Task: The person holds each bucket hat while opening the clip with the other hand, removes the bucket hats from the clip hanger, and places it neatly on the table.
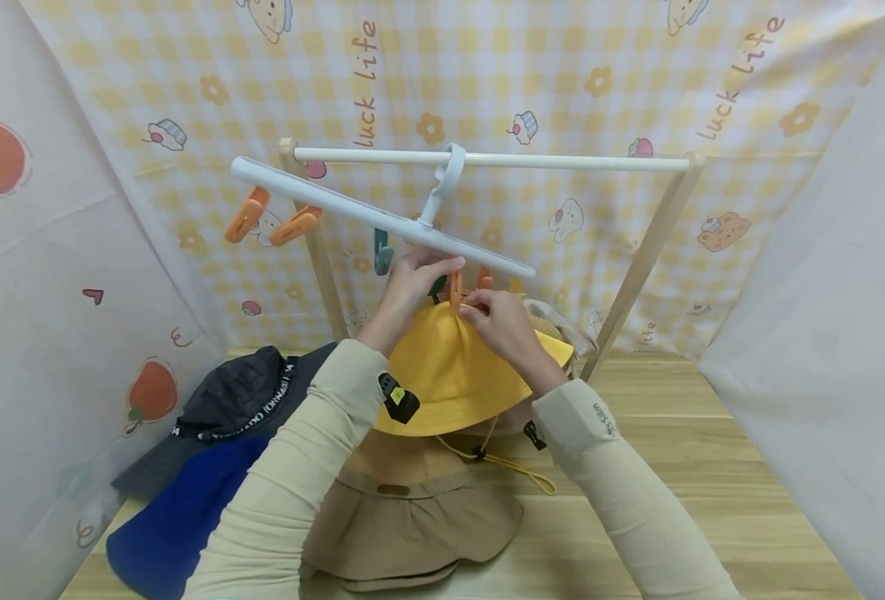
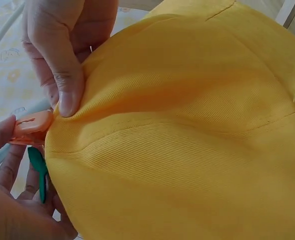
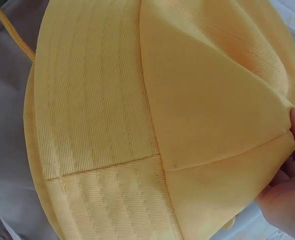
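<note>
A yellow bucket hat [image 1: 450, 367] hangs crown up below the pale blue clip hanger [image 1: 382, 218]. My left hand [image 1: 412, 287] pinches an orange clip [image 2: 32, 125] between thumb and fingers, the clip's tip right at the hat's crown. Thumb and fingers of my right hand [image 1: 502, 325] pinch a fold of the crown close beside the clip. A green leaf-shaped piece [image 2: 39, 172] shows by the crown, in front of my left fingers. In the right wrist view the hat's stitched brim [image 3: 97, 125] fills much of the frame, my right hand at its right edge.
The hanger hooks over a white rod [image 1: 577, 161] on a wooden stand and tilts down rightward. Orange clips [image 1: 292, 225] and a teal clip [image 1: 382, 252] dangle from it. A brown hat [image 1: 420, 525], blue hat [image 1: 187, 508] and black cap [image 1: 240, 392] lie on the table.
</note>
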Available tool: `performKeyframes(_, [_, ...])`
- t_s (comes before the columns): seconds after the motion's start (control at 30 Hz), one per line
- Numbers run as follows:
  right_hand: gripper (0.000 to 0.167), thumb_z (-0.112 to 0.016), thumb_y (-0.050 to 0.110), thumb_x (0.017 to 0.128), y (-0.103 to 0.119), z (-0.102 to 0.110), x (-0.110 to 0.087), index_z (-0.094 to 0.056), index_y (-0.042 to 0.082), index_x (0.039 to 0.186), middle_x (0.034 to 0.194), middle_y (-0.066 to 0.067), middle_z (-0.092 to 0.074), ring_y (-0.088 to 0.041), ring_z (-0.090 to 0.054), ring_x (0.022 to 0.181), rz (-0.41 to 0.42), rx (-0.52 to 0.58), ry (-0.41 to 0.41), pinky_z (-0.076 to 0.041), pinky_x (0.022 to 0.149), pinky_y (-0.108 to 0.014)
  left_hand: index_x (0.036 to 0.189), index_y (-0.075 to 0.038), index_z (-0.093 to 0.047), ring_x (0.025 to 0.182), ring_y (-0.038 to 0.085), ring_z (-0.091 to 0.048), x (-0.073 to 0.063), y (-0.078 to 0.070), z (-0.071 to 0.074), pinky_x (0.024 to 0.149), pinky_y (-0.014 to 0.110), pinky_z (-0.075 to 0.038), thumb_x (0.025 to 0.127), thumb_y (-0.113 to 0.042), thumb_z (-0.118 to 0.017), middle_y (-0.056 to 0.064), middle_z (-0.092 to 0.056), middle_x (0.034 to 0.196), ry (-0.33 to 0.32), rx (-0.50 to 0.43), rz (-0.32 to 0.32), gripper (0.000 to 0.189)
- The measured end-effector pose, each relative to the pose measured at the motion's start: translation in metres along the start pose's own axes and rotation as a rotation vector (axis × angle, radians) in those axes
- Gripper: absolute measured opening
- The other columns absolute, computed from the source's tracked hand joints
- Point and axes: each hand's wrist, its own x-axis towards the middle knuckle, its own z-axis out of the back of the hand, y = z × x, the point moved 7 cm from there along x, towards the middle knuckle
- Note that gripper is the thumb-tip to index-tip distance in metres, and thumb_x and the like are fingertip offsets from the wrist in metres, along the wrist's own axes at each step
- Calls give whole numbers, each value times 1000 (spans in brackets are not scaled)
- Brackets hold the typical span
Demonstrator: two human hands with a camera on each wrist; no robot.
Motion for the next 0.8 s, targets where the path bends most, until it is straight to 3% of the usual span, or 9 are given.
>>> performKeyframes(0.13, [18, -61, 17, 90, -4, -2, -5, -71, 2, 94, 93, -12, -71, -22, -62, 80, 13, 13, 16, -48, 69, -33, 104, -7, -65, 106, 17, -55, 1, 1, -1, 97, 37, -40, 83, -25, -71, 5, -65, 107, 14, 10, 6, 27])
performKeyframes(0.3, [18, -62, 17, 90, -6, 2, -16, -70, 4, 96, 96, -11, -70, -24, -64, 89, 57, 39, 31, -50, 79, -36, 110, -5, -64, 104, 24, -61, 1, 0, -1, 98, 41, -43, 85, -23, -69, 8, -64, 110, 52, 5, 16, 31])
performKeyframes(0.47, [17, -61, 18, 90, -5, 27, -38, -69, 6, 97, 98, -9, -69, -24, -62, 94, 82, 54, -4, -49, 85, -38, 127, -11, -57, 102, 24, -62, 2, -4, 0, 98, 40, -43, 86, -22, -67, 12, -63, 117, 102, 24, 3, 44])
performKeyframes(0.57, [14, -62, 17, 89, -7, 47, -55, -69, 6, 96, 98, -9, -68, -23, -62, 95, 87, 52, -38, -50, 85, -38, 130, -12, -55, 99, 23, -63, 3, -6, 1, 97, 39, -44, 87, -21, -67, 11, -63, 117, 124, 51, 3, 46])
performKeyframes(0.7, [13, -61, 17, 90, -19, 70, -83, -67, 6, 95, 95, -8, -69, -16, -62, 89, 58, 35, -74, -51, 79, -27, 119, -7, -61, 101, 22, -63, 1, -6, 2, 96, 37, -44, 88, -23, -65, 10, -63, 116, 156, 125, 3, 35])
performKeyframes(0.8, [14, -60, 16, 91, -31, 81, -108, -66, 5, 96, 88, -7, -67, -7, -56, 75, 2, 50, -82, -46, 66, -18, 118, -5, -60, 104, 23, -61, -1, -8, 1, 95, 35, -45, 89, -23, -64, 11, -61, 117, 182, 157, -19, 35])
